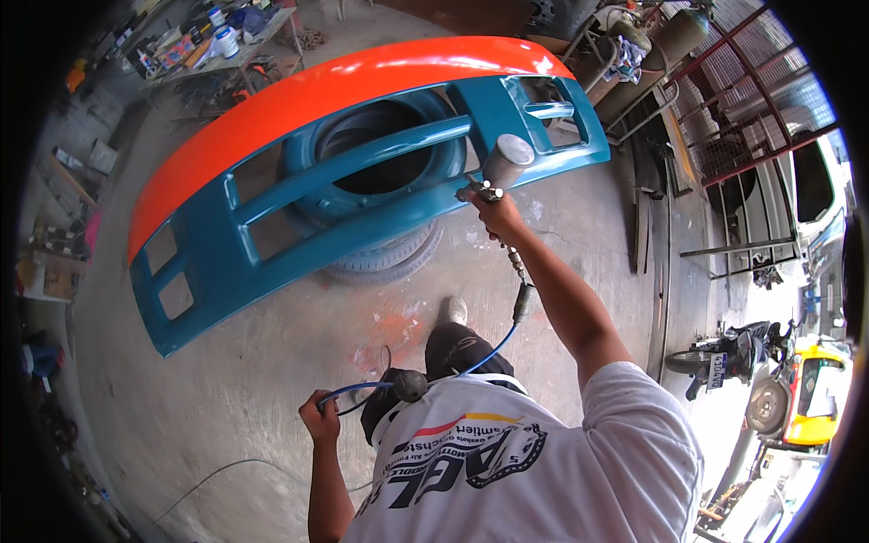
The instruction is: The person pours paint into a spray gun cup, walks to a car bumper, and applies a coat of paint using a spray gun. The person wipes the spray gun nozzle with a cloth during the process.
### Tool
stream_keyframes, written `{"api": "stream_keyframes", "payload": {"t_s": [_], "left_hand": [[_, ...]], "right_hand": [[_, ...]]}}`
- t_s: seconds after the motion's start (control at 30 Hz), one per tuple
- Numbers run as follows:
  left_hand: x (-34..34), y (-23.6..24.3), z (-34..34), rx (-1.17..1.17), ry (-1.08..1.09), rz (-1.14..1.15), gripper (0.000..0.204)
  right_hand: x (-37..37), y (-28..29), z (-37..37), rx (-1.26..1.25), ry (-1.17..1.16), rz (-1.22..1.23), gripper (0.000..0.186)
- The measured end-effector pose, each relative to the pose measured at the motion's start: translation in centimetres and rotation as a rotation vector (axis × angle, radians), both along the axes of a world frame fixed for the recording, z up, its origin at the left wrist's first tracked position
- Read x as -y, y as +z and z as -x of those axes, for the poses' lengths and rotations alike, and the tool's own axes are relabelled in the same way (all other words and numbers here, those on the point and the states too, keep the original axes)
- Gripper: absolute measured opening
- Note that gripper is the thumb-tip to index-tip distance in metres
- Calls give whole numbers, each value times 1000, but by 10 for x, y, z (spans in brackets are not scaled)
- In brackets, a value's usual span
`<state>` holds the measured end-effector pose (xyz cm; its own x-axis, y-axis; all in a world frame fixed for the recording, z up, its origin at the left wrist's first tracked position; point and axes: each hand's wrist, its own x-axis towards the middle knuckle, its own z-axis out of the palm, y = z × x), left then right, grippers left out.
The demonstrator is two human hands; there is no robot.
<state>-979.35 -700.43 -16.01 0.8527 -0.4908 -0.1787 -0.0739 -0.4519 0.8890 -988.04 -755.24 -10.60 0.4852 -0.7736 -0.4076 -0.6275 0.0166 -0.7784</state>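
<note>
My right hand (497, 214) grips a spray gun (479, 191) with a metal cup (508, 160) on top, held just in front of a vehicle bumper (201, 264) painted teal, with an orange band (339, 77). The bumper rests across stacked tires (379, 268), the upper one tinted teal. A blue air hose (486, 360) runs from a fitting below the gun past my waist. My left hand (319, 415), at the lower left, has its fingers closed round a loop of that hose.
A cluttered table (158, 71) stands back left, gas cylinders (641, 63) back right. A red metal mesh frame (757, 68), a white vehicle (819, 181), a parked motorcycle (732, 356) and a yellow vehicle (815, 398) line the right. My shoe (454, 313) is on the stained concrete floor (226, 398).
</note>
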Motion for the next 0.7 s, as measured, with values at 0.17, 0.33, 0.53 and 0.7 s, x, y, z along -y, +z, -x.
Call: {"api": "stream_keyframes", "payload": {"t_s": [0.17, 0.33, 0.53, 0.7], "left_hand": [[123, 9, 17, 13, -140, -70, 20], [234, 51, 56, 105, -278, -87, 20], [331, 77, 94, 78, -483, -177, 16], [394, 90, 109, -89, -572, -137, 20]], "right_hand": [[119, 11, 80, -14, -102, 27, 39], [227, -1, 156, -12, -237, 47, 40], [341, -21, 227, 29, -393, 51, 37], [427, -41, 263, 26, -486, 78, 35]]}}
